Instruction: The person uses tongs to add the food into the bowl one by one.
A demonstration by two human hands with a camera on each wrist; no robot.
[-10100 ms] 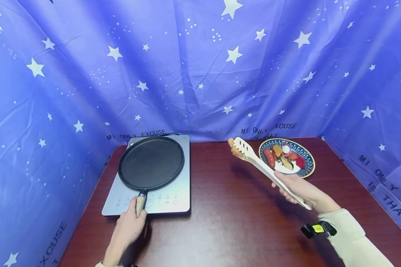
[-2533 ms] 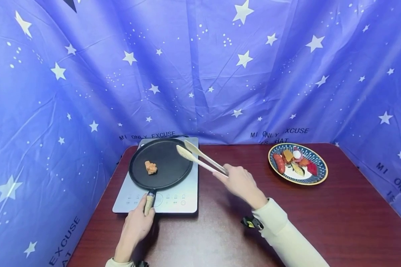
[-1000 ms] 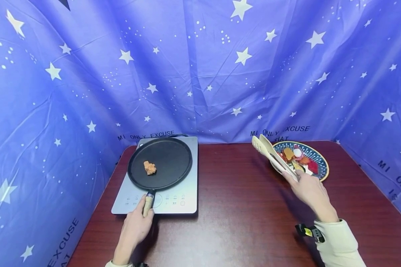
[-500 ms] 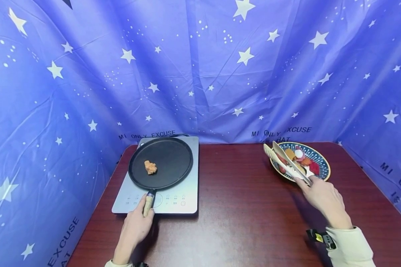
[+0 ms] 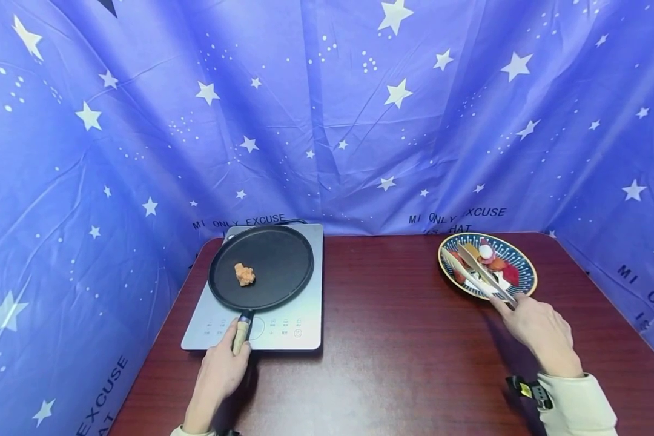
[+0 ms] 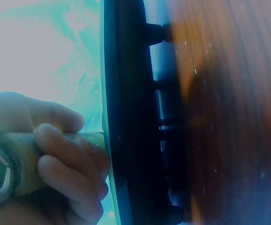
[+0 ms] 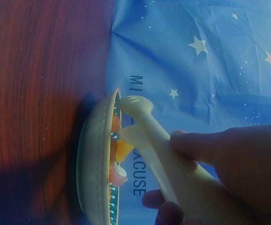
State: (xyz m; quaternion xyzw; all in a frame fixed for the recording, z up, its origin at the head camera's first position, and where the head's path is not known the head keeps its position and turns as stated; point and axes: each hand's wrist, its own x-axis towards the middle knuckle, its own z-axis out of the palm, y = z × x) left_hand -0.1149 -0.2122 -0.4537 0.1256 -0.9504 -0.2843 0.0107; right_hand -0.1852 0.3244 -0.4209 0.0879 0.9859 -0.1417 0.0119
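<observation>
My left hand (image 5: 220,366) grips the wooden handle (image 5: 241,335) of a flat black frying pan (image 5: 275,266), which sits on a silver induction cooker (image 5: 300,315). One lumpy golden-brown piece of fried food (image 5: 244,274) lies left of the pan's middle. At the right, my right hand (image 5: 542,330) holds cream tongs (image 7: 166,154), their two arms apart and their tips down at the patterned plate (image 5: 525,266). Beneath the tips is the sausage side of the plate, partly covered by the tongs. An orange-yellow piece (image 7: 124,150) and a pink-and-white piece (image 7: 118,175) stick up over the rim.
The dark red wooden table (image 5: 381,339) carries the cooker at left and the plate at right. Behind and on both sides hangs a blue curtain (image 5: 349,121) with white stars. A black cable runs behind the cooker.
Earlier the tongs carried the fried piece, which now lies in the pan. The right hand has since swung back right, lowering the tongs onto the plate. The left hand stays on the handle.
</observation>
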